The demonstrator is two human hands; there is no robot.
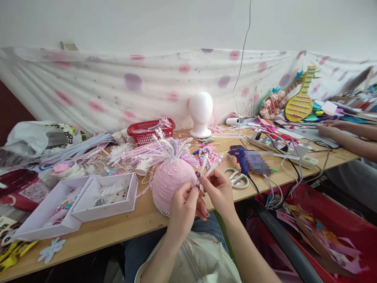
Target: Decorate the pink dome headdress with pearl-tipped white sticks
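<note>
Close to the table's front edge, my left hand (185, 200) and my right hand (219, 192) meet with their fingertips pinched together. White fuzzy pipe cleaners (211, 168) tipped with pearl beads stick up from between the fingers of both hands. Just to their left stands a pink dome-shaped headpiece (169, 181), wound with fuzzy strands and edged with pearls along its lower rim. A spray of white, pearl-tipped stems (169, 147) rises from its top. My fingers hide the lower ends of the held pipe cleaners.
Two white boxes (106, 196) with beads lie at left. Behind stand a red basket (150, 131) and a white foam head (200, 114). At right are scissors (237, 179), a blue glue gun (240, 157), a power strip (279, 147) with cables, and another person's hands (332, 129).
</note>
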